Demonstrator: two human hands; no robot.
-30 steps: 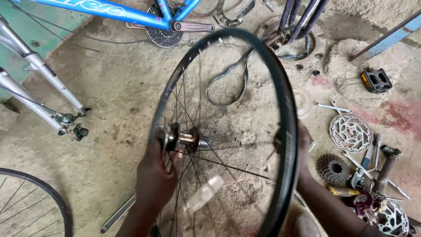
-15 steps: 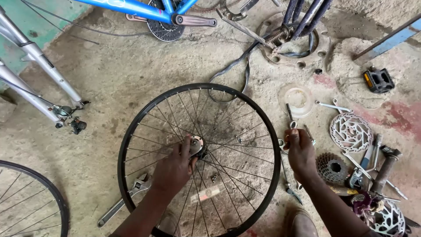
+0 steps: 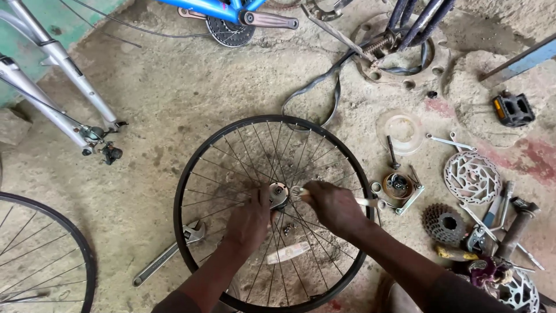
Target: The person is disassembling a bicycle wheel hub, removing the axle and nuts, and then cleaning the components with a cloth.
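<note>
Hub [image 3: 279,195] | at centre of wheel [image 3: 191,168] lying flat on floor, axle upright | left hand [image 3: 249,220] grips it | right hand [image 3: 333,206] just beside, clenched on wrench [image 3: 366,202].

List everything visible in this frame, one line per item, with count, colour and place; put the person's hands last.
bicycle wheel: 1, black rim, silver spokes, flat on the floor, centre
hub: 1, silver, middle of the wheel
adjustable wrench: 1, silver, floor, lower left, head under the rim
second wheel: 1, black, partly seen, bottom left
blue bicycle frame: 1, top edge
silver fork legs: 2, upper left
inner tube: 1, black, above the wheel
pedal: 1, black, upper right
brake disc: 1, silver, right
cassette: 1, dark, right
clear plastic disc: 1, right of the wheel
left hand: 1, at the hub
right hand: 1, grip on a thin light-coloured tool beside the hub
</note>
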